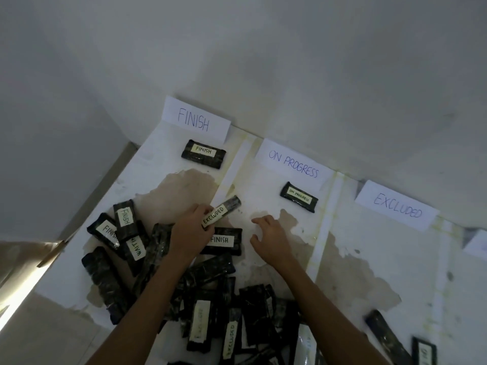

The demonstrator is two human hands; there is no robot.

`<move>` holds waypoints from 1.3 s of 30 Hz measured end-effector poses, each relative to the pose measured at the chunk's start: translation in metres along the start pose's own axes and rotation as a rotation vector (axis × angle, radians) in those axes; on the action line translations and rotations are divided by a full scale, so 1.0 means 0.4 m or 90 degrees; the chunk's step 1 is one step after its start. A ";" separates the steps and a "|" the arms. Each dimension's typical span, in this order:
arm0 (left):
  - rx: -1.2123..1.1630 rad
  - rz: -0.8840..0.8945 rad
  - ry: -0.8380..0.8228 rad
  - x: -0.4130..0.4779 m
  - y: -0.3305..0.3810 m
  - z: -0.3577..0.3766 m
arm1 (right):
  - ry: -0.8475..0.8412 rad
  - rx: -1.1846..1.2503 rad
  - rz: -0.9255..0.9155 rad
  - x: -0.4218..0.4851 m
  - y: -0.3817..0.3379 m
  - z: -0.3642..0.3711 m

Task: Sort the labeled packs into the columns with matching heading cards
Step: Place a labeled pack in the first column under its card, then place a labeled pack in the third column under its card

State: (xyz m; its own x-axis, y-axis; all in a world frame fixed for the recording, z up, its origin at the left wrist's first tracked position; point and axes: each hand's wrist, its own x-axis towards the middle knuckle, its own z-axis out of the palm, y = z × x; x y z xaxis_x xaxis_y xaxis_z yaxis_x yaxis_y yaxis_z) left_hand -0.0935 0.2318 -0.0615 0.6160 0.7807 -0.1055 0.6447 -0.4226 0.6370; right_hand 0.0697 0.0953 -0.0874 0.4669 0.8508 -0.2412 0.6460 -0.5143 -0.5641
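Note:
My left hand (190, 227) grips a dark pack labeled EXCLUDED (222, 211), lifted and tilted above the pile. My right hand (271, 239) hovers beside it with fingers loosely spread, holding nothing. Three heading cards lean at the wall: FINISH (195, 119), ON PROGRESS (293, 163) and EXCLUDED (396, 206). One FINISH pack (203, 154) lies under its card. One ON PROGRESS pack (299, 197) lies under its card. No pack lies directly under the EXCLUDED card. Several unsorted dark packs are heaped in a pile (205, 306) near me; some of their labels are hidden.
Pale tape strips (322, 227) divide the white, stained surface into columns. Two more packs (424, 351) lie at the lower right. Part of another card (478, 245) shows at the right edge. A wall runs behind the cards. The surface's left edge (79, 225) drops to the floor.

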 end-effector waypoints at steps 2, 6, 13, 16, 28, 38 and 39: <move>0.007 0.072 -0.012 -0.002 0.005 0.010 | 0.015 0.021 -0.006 -0.022 0.014 -0.003; 0.032 0.140 -0.030 -0.001 0.052 0.019 | 0.079 0.049 -0.024 -0.070 0.034 -0.036; 0.064 0.291 -0.080 0.005 0.202 0.107 | 0.184 0.024 0.012 -0.197 0.133 -0.140; 0.072 0.348 -0.100 0.008 0.280 0.189 | 0.193 0.002 0.059 -0.254 0.218 -0.175; 0.088 0.395 -0.166 0.066 0.521 0.534 | 0.245 -0.084 0.109 -0.339 0.552 -0.233; 0.105 0.352 -0.105 0.155 0.613 0.678 | 0.258 -0.105 0.058 -0.339 0.706 -0.202; 0.109 0.353 -0.096 0.159 0.613 0.681 | 0.261 -0.107 0.057 -0.340 0.711 -0.199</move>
State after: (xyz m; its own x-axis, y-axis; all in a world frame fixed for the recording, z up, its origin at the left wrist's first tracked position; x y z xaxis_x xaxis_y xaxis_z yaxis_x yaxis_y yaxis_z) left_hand 0.2270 0.0526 -0.1201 0.9308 0.3538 0.0918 0.2648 -0.8257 0.4980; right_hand 0.2378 -0.1751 -0.1520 0.7041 0.7067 0.0693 0.6655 -0.6227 -0.4115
